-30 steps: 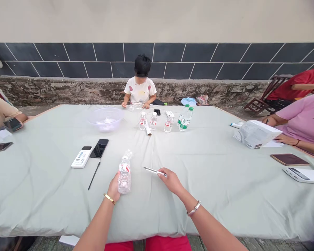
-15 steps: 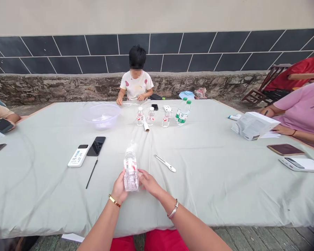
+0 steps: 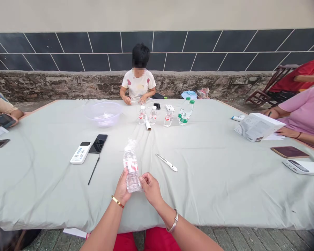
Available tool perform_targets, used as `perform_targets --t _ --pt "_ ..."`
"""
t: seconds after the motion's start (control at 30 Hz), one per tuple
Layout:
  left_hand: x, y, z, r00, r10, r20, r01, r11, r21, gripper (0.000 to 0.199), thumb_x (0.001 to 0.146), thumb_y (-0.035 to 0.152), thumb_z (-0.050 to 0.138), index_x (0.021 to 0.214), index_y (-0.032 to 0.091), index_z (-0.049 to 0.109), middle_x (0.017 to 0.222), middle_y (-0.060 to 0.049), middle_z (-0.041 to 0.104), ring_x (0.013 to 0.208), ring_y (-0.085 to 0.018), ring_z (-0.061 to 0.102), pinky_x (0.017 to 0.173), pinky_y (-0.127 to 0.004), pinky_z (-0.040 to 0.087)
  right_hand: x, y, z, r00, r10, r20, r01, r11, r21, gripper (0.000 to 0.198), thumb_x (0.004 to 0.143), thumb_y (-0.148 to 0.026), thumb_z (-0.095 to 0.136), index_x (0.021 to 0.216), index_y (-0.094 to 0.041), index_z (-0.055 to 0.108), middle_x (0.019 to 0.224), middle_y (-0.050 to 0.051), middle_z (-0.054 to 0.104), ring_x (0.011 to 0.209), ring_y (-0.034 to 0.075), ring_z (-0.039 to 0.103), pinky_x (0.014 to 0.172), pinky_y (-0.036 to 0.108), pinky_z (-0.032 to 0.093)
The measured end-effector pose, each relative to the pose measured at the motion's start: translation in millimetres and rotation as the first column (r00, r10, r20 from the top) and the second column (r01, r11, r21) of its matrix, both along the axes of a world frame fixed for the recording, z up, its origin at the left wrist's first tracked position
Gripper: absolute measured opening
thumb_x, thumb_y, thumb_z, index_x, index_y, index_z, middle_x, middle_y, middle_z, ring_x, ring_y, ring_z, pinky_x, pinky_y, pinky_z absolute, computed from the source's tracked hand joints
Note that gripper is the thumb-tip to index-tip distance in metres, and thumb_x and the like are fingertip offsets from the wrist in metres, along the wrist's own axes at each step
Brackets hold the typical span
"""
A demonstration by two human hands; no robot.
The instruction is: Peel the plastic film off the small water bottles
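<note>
A clear plastic water bottle (image 3: 131, 165) with a red-and-white label stands tilted slightly left in front of me. Clear plastic film (image 3: 131, 144) seems to be around it, bunched up over its top. My left hand (image 3: 122, 188) grips the bottle's lower left side, thumb along the front. At the lower right, my right hand (image 3: 151, 187) is closed in a pinch, thumb against forefinger, at the edge of the film. A white utility knife (image 3: 166, 162) lies on the cloth to the right of the bottle.
Beyond are small water bottles (image 3: 142, 115), a cardboard tube (image 3: 148, 123), green-capped bottles (image 3: 187, 113) and a translucent basin (image 3: 104, 118). A black phone (image 3: 98, 144) and white power bank (image 3: 80, 153) lie left. A white box (image 3: 259, 127) stands right. People sit around the cloth-covered table (image 3: 211, 195).
My right hand has gone from spread fingers beside the bottle to a pinch at its lower right edge. The bottle has tipped a little left. The view has shifted slightly.
</note>
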State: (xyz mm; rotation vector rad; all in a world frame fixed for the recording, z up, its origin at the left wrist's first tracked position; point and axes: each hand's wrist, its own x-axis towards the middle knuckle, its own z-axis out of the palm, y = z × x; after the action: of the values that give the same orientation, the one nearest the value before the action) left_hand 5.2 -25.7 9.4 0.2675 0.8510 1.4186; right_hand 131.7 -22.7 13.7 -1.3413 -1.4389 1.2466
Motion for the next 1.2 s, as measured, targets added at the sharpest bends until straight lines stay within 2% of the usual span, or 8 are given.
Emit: perform_targets --t 0.13,0.4,0.5,0.57,0.7,0.83,1.0,1.2 --pt "-2.2 -0.5 5.7 0.999 -0.04 0.027 0.041 0.999 -0.012 0.044 0.078 0.055 0.058 0.1 0.018 0.064 0.09 -0.006 0.068 0.091 -0.024 0.063 0.08 -0.034 0.049 2.1 4.1 4.0 1.0 -0.01 0.027 0.009 0.999 0.047 0.033 0.08 -0.052 0.049 0.067 -0.022 0.045 0.056 -0.003 0.048 0.054 0.013 0.046 0.054 0.026 0.041" --pt "-8.2 0.8 4.5 0.994 -0.1 0.045 0.103 0.993 -0.054 0.059 0.067 0.071 0.058 0.088 0.016 0.064 0.076 -0.008 0.068 0.074 -0.025 0.065 0.068 -0.037 0.051 10.6 9.3 2.8 0.992 -0.044 -0.122 0.034 0.996 -0.079 0.043 0.076 -0.064 0.048 0.071 -0.022 0.045 0.069 0.001 0.057 0.062 0.015 0.055 0.055 0.027 0.046" --pt "-6.0 1.4 2.1 0.995 -0.095 -0.026 0.093 0.994 -0.052 0.056 0.062 0.067 0.066 0.088 0.017 0.064 0.079 -0.008 0.068 0.078 -0.025 0.065 0.07 -0.036 0.051 8.9 11.1 3.5 0.989 -0.029 -0.145 0.008 0.989 -0.145 0.045 0.077 -0.064 0.047 0.089 -0.021 0.05 0.085 0.004 0.061 0.067 0.017 0.058 0.057 0.029 0.048" --pt "-3.3 1.9 1.7 0.995 -0.067 -0.079 0.066 0.998 -0.019 0.052 0.062 0.062 0.07 0.091 0.019 0.063 0.084 -0.007 0.069 0.083 -0.025 0.065 0.073 -0.035 0.051 4.8 13.8 0.5 0.995 -0.016 -0.096 0.002 0.99 -0.144 0.05 0.074 -0.062 0.052 0.101 -0.021 0.049 0.082 0.003 0.06 0.065 0.016 0.057 0.056 0.028 0.046" --pt "0.9 3.5 0.2 0.99 -0.01 -0.139 0.01 1.0 -0.004 0.049 0.062 0.057 0.073 0.089 0.018 0.059 0.08 -0.005 0.068 0.084 -0.024 0.065 0.076 -0.034 0.05 -5.5 18.6 -8.5 0.998 -0.058 0.018 0.058 0.997 -0.054 0.034 0.078 -0.054 0.048 0.074 -0.02 0.049 0.057 -0.004 0.042 0.053 0.012 0.042 0.052 0.025 0.037" --pt "-0.1 7.8 -0.8 0.988 -0.062 -0.143 0.056 0.998 -0.041 0.044 0.063 0.047 0.076 0.091 0.018 0.058 0.073 -0.001 0.066 0.079 -0.022 0.065 0.074 -0.033 0.049 -7.4 22.6 -8.7 0.991 -0.131 0.016 0.13 0.99 0.048 0.032 0.081 -0.048 0.042 0.065 -0.021 0.045 0.057 -0.004 0.04 0.054 0.011 0.037 0.053 0.024 0.033" --pt "-5.5 18.4 2.9 0.969 -0.07 -0.237 0.062 0.997 -0.043 0.04 0.063 0.037 0.078 0.093 0.016 0.061 0.081 -0.002 0.067 0.075 -0.017 0.064 0.07 -0.027 0.048 4.2 32.4 -10.0 0.983 -0.182 -0.036 0.181 0.983 -0.034 0.032 0.079 -0.05 0.045 0.067 -0.02 0.048 0.055 -0.005 0.04 0.051 0.011 0.034 0.05 0.023 0.032" --pt "1.0 27.3 -7.4 0.907 -0.06 -0.418 -0.029 0.978 -0.204 0.052 0.066 0.036 0.075 0.11 0.017 0.052 0.082 -0.004 0.068 0.07 -0.016 0.064 0.065 -0.028 0.048 15.5 34.3 -31.1 0.971 -0.237 -0.024 0.234 0.969 -0.079 0.033 0.077 -0.052 0.048 0.065 -0.021 0.049 0.051 -0.005 0.041 0.048 0.011 0.035 0.048 0.024 0.032"
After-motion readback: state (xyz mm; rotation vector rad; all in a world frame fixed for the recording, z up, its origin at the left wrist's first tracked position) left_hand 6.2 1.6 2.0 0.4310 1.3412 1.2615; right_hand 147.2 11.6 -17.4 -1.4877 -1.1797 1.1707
